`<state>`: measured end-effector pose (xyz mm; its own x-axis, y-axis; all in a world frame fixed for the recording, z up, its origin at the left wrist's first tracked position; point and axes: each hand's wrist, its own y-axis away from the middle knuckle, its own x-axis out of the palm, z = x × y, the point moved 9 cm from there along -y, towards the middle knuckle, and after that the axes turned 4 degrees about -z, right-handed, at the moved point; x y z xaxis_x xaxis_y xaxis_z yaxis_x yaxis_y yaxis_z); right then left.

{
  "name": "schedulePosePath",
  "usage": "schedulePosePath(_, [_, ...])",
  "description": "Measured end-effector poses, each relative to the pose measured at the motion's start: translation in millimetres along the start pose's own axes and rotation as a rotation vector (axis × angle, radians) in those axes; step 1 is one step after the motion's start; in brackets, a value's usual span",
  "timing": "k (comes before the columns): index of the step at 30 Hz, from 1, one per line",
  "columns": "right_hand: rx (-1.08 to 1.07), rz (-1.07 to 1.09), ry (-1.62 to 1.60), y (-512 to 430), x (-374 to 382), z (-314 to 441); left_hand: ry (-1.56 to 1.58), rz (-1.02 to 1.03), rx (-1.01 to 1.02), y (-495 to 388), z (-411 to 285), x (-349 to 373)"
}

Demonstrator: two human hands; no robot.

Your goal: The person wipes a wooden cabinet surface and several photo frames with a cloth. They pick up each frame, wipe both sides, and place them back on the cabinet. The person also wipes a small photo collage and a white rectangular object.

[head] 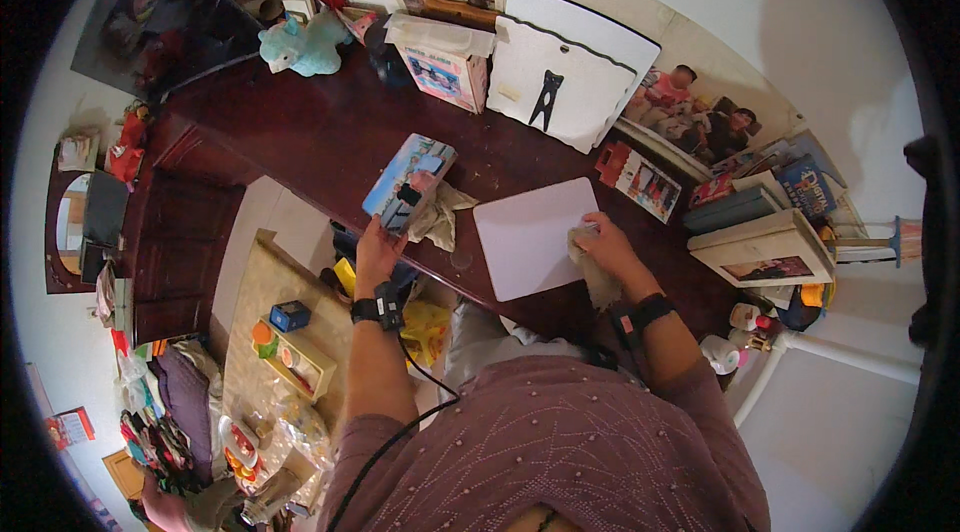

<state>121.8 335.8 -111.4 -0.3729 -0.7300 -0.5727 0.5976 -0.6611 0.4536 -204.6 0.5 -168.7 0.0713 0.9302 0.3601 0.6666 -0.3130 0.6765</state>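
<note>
My left hand grips the lower end of a photo panel that shows people outdoors, tilted above the front edge of the dark red wooden desk. A crumpled beige cloth lies beside and partly behind the panel. My right hand is closed on another beige cloth at the right edge of a white rectangular board with rounded corners. That board lies near the desk's front edge. Whether my right fingers also hold the board is not clear.
Along the back stand a light blue plush toy, a box with a clear plastic lid, white boards and a small photo frame. Books and bottles are at the right. A low table with a tray stands left.
</note>
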Motion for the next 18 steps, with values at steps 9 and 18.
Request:
schedulePosePath(9, [0.103,-0.105,-0.043,6,-3,-12,-0.315,0.261,-0.071,63,87,50])
schedulePosePath(18, [-0.045,-0.209,-0.043,25,-11,16,-0.464,0.270,-0.112,64,142,75])
